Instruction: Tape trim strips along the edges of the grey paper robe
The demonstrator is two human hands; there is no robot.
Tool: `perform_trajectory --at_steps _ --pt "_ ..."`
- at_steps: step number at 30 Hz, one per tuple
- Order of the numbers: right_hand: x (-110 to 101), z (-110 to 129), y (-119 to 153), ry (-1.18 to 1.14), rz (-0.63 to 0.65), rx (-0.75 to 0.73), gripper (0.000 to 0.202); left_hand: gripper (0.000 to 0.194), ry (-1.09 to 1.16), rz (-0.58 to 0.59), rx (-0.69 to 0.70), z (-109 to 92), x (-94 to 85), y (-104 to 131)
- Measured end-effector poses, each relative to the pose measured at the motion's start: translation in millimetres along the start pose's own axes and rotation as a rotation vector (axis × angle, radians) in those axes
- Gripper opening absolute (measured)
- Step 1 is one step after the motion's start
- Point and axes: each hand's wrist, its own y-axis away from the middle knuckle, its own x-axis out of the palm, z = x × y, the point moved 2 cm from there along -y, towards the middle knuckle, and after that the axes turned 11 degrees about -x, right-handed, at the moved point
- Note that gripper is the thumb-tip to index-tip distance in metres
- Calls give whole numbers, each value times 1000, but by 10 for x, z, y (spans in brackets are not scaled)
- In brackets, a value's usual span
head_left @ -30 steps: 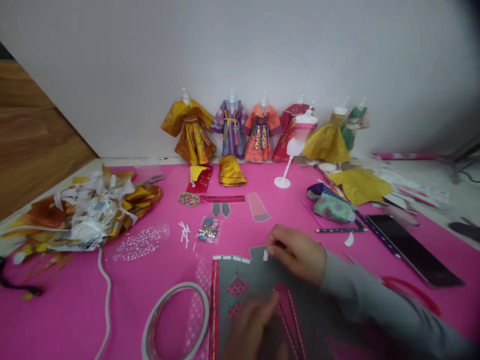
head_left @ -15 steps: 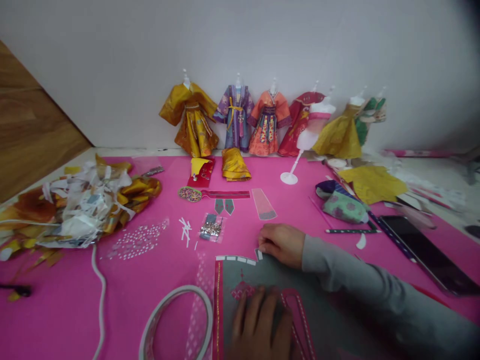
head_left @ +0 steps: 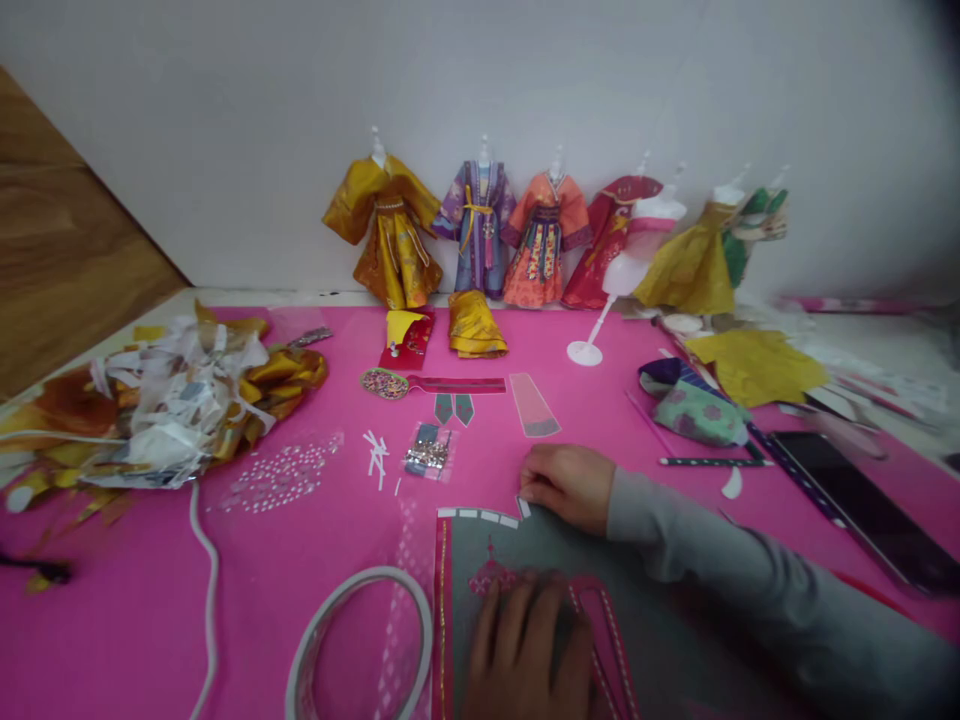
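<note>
My right hand [head_left: 568, 486] curls its fingers at the upper edge of the flat grey-green, pink-bordered sheet [head_left: 667, 650]; whether they pinch it, I can't tell. Nearer than that grip, my left hand [head_left: 529, 645] splays on the sheet, right of a white ring-shaped roll [head_left: 304, 655].

The grey-green sheet [head_left: 664, 640] has pink motifs [head_left: 491, 575] and a gold-lined pink border [head_left: 442, 620], the sleeve [head_left: 697, 560] plain grey

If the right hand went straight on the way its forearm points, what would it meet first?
Probably the small clear plastic packet of silver bits on the pink sheet, though the right hand might pass above: height is unclear.
</note>
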Motion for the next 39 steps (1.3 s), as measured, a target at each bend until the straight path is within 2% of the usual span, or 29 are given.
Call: perform_trajectory --at_steps 5,16,23,32,39 --pt "7 17 1 19 -4 21 9 35 0 -6 -13 1 -2 10" --pt "23 20 -4 63 19 47 10 24 -12 38 24 18 3 44" --pt "12 51 -5 75 27 58 10 34 -17 12 5 17 -10 18" --pt "2 65 -2 86 34 66 12 23 -19 58 6 17 -11 50" --pt "14 71 -8 104 33 85 11 32 -25 47 -4 12 -7 42"
